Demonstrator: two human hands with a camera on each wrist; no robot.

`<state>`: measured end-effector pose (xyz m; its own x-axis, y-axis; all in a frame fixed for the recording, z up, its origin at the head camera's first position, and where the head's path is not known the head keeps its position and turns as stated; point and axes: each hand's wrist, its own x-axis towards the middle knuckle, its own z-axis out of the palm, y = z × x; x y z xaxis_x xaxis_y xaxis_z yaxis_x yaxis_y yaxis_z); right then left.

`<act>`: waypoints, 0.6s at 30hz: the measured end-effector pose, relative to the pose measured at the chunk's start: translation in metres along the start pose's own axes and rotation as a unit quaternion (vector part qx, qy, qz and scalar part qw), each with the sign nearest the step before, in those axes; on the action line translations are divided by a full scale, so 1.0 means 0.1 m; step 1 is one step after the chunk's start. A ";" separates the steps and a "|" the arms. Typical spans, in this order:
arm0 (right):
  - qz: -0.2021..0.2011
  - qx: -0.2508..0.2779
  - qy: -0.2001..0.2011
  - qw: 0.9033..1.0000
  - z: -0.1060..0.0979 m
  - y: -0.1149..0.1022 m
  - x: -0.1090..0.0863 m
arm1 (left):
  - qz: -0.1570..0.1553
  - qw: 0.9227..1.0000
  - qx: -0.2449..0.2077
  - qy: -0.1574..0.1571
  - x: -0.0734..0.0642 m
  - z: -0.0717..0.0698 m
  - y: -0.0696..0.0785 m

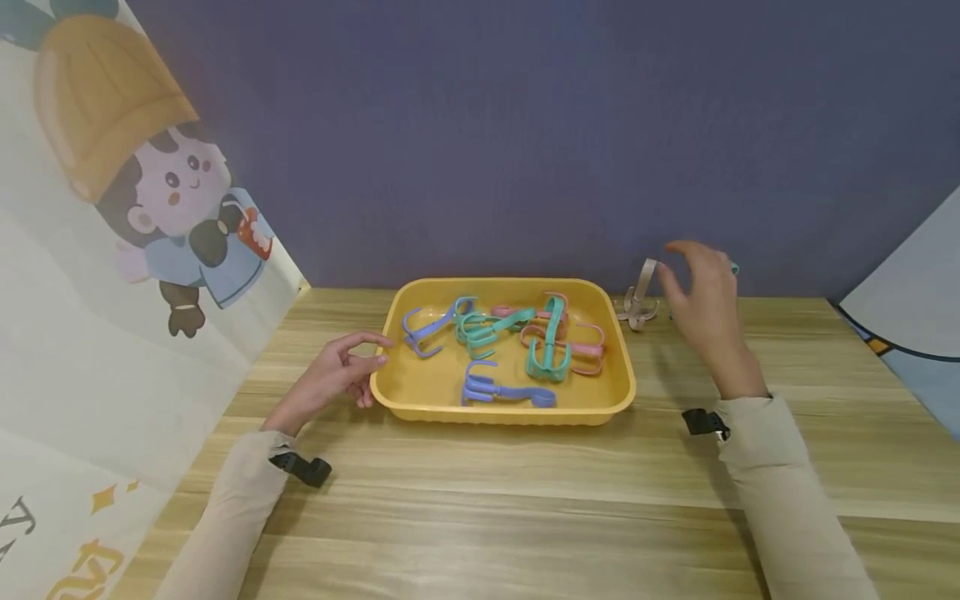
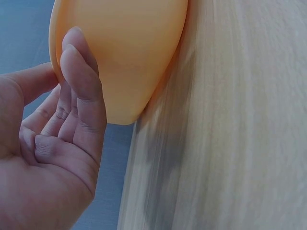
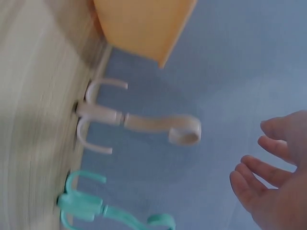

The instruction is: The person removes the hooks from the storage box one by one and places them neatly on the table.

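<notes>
My left hand pinches the left rim of a yellow plastic basket; in the left wrist view the thumb and fingers meet at that rim. My right hand is raised at the back right, fingers spread and holding nothing. Just left of it, a beige claw hook stands upright on its prongs. A green claw hook stands beside the beige one in the right wrist view; my right hand mostly hides it from the head camera. Purple, green and pink claw hooks lie inside the basket.
The wooden table ends at a dark blue panel close behind the basket. A white printed sheet with a cartoon figure hangs at the left, and another pale sheet borders the right side.
</notes>
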<state>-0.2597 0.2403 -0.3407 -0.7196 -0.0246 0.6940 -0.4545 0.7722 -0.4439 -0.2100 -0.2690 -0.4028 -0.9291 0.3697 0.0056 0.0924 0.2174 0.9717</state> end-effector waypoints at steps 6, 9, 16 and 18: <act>-0.043 0.020 -0.047 0.998 0.28 -0.23 -0.07 | 0.000 1.000 0.004 0.003 -0.01 -0.02 -0.02; -0.060 0.032 -0.082 0.994 0.43 -0.33 -0.12 | -0.002 1.000 0.003 0.004 -0.01 -0.02 -0.01; -0.096 0.065 -0.179 0.977 0.72 -0.39 -0.26 | 0.007 1.000 0.003 0.000 0.00 -0.02 -0.02; -0.105 0.065 -0.212 0.970 0.77 -0.39 -0.29 | 0.006 1.000 0.004 0.000 0.01 -0.01 -0.02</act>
<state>-0.2612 0.1617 -0.3870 -0.7427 -0.4520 0.4941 -0.6566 0.6367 -0.4044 -0.2117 -0.2702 -0.4048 -0.9280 0.3721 0.0171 0.1060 0.2200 0.9697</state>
